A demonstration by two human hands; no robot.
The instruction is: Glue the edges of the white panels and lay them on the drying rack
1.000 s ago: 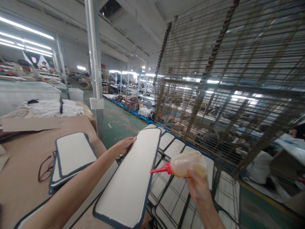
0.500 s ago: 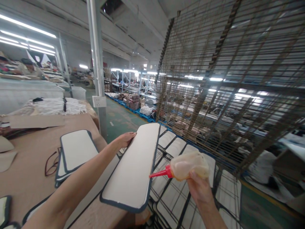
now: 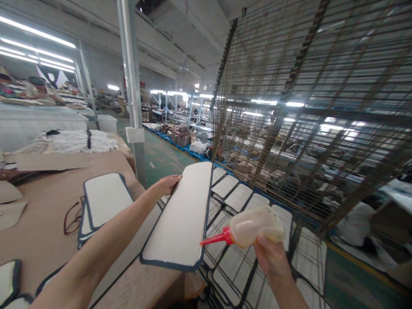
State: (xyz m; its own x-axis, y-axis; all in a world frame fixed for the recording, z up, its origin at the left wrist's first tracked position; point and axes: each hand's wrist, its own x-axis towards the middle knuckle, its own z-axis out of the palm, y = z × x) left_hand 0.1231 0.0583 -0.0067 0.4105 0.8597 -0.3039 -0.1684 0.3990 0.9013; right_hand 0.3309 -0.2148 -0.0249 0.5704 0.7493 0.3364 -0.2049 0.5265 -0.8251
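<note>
Pinching with left hand (image 3: 170, 184) the upper left edge of a long white panel with rounded corners and dark blue border (image 3: 180, 219); held tilted, beyond the near edge of a brown-covered table (image 3: 48, 193). Clamping with right hand (image 3: 268, 249), well apart from the left, a cloudy, soft plastic bottle (image 3: 254, 225), lying nearly level to the right of the panel. Pointing left with its red cone nozzle (image 3: 214, 238), at the panel's lower right border; cannot tell if really touching.

Could go wrong, as judged: squeezing too strongly, and so letting out a blob over the white face; tilting the nozzle off the border, and so dripping on the wire-covered white panels (image 3: 238, 197) to the right of and below the panel; gripping at one edge only, and so letting the panel turn or slip when pushed by the tip.

Counting: two hands, one held panel, one bottle, one nozzle. To the left of the panel, at least two in a small pile of blue-edged panels (image 3: 107, 199), and just beside it one pair of dark-framed glasses (image 3: 65, 219). To the right, more than five under the wires, too overlapped for exact count.
</note>
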